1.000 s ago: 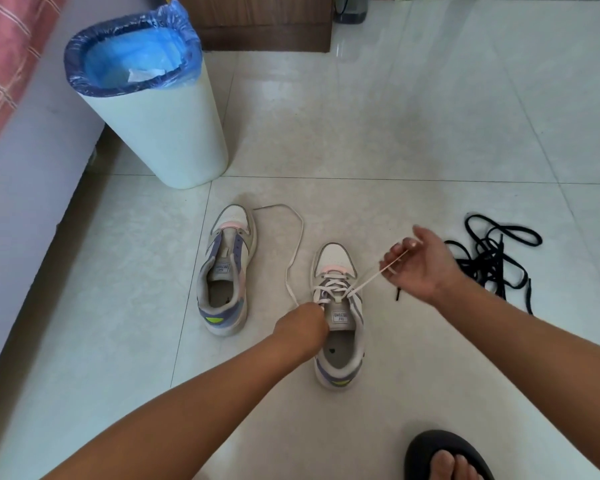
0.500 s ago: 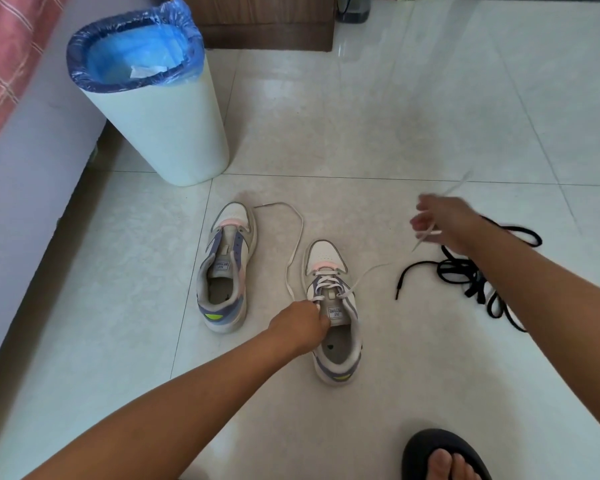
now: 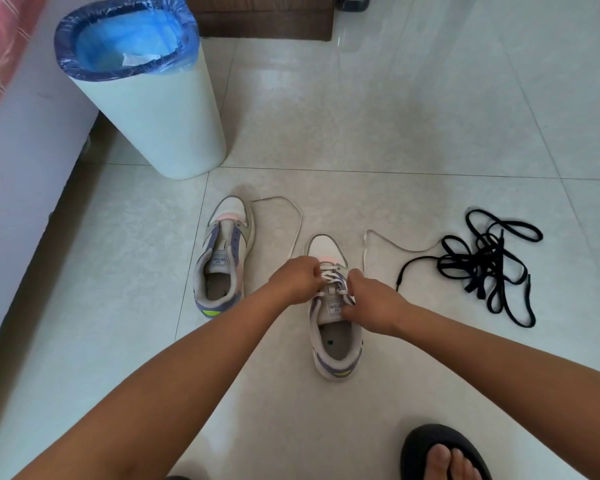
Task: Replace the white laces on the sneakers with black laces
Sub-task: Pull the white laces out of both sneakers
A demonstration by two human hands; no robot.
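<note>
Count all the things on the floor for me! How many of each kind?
Sneakers: 2, the left sneaker and the right sneaker
White lace: 1
Black laces: 1 pile
Bin: 1
Slipper: 1
Total: 6

A white bin [image 3: 160, 123] lined with a blue bag [image 3: 125, 39] is standing on the tiled floor [image 3: 412, 116]; behind it a wooden cabinet [image 3: 264, 19] is sitting.

Bare forearms, black slipper [image 3: 443, 452]
</note>
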